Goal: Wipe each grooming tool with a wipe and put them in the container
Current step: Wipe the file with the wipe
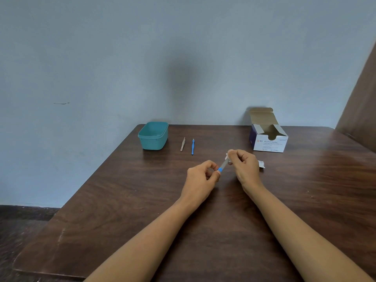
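Note:
My left hand point(200, 176) pinches the blue end of a thin grey nail file point(223, 165) above the middle of the table. My right hand point(243, 164) is closed around the file's far end with a small white wipe point(228, 155) pressed on it. Metal tweezers point(182, 144) and a blue-handled tool point(192, 147) lie side by side further back. To their left stands an open teal container point(153, 135); nothing shows inside it.
An open white box of alcohol swabs point(268, 138) stands at the back right. A torn white wrapper point(261, 164) lies just right of my right hand. The brown wooden table point(122, 210) ends at the wall; its left edge drops to the floor.

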